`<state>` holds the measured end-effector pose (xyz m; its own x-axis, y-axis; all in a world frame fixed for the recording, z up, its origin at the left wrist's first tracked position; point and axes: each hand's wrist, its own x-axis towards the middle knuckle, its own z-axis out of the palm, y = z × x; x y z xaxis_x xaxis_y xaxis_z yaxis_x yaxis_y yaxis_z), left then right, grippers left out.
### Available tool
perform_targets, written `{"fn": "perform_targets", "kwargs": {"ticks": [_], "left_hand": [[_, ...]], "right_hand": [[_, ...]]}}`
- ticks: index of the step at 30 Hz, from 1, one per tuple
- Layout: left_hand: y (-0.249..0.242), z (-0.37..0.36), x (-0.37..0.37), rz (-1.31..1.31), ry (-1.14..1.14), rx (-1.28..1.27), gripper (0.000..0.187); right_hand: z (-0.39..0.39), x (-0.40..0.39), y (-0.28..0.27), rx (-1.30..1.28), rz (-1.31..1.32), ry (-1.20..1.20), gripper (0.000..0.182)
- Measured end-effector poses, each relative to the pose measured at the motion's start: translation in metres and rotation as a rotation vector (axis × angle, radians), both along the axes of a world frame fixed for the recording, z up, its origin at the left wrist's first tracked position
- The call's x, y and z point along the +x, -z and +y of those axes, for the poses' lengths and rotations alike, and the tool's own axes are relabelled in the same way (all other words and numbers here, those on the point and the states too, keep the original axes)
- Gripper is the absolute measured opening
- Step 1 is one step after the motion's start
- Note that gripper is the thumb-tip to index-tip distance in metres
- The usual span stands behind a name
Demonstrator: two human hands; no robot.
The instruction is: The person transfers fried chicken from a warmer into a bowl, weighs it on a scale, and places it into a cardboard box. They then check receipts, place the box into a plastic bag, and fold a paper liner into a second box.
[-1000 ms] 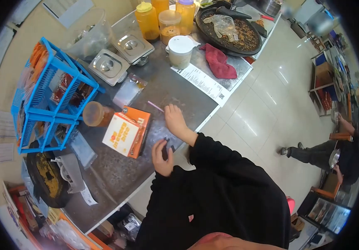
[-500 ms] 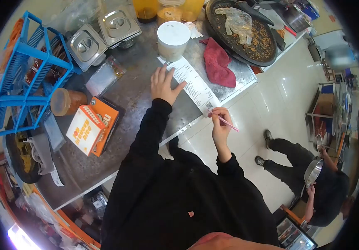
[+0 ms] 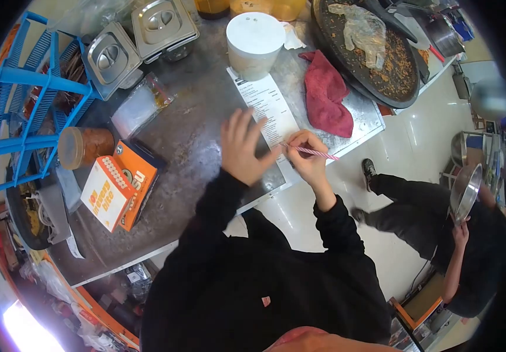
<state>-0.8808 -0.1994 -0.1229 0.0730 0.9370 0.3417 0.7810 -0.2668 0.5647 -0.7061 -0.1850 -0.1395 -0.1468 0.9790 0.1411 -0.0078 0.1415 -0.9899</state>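
Observation:
A long printed paper slip (image 3: 264,105) lies on the metal table (image 3: 188,129), its far end by a white-lidded tub (image 3: 255,44). My left hand (image 3: 244,146) is spread over the slip's left edge, fingers apart and holding nothing. In my right hand (image 3: 308,155) is a pink-and-white striped pen (image 3: 318,154), pinched with its tip at the lower part of the slip. A crumpled red cloth (image 3: 327,97) rests to the right of the slip.
Left are blue racks (image 3: 36,94), lidded steel containers (image 3: 109,58), a jar (image 3: 85,146) and orange-white boxes (image 3: 115,190). A dark pan (image 3: 376,53) holding crumbs and a plastic bag is at the back right. Another person (image 3: 470,252) holds a steel bowl (image 3: 466,190).
My right hand with the pen has moved up and left onto the slip. My left hand is now closer to it. The other person's bowl has shifted upward and right in view.

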Motion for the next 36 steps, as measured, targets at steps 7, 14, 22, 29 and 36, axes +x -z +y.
{"fn": "perform_targets", "kwargs": {"ticks": [7,14,22,29,36], "left_hand": [[0.003,-0.018,0.014,0.000,-0.063,-0.161,0.086],[0.003,-0.020,0.013,-0.007,-0.050,-0.123,0.086],[-0.031,-0.119,-0.033,-0.190,-0.247,0.226,0.079],[-0.037,-0.171,-0.158,-0.564,-0.896,0.441,0.087],[-0.013,-0.177,-0.201,-0.800,-0.780,0.211,0.066]], "right_hand": [[-0.001,0.000,-0.006,0.257,-0.289,-0.060,0.012],[-0.003,-0.003,0.003,0.082,-0.046,0.285,0.015],[-0.020,-0.047,-0.048,0.372,-1.088,-0.177,0.025],[-0.038,-0.132,-0.082,0.128,-1.030,-0.261,0.052],[-0.085,-0.242,-0.043,0.320,-0.436,-0.319,0.069]]}}
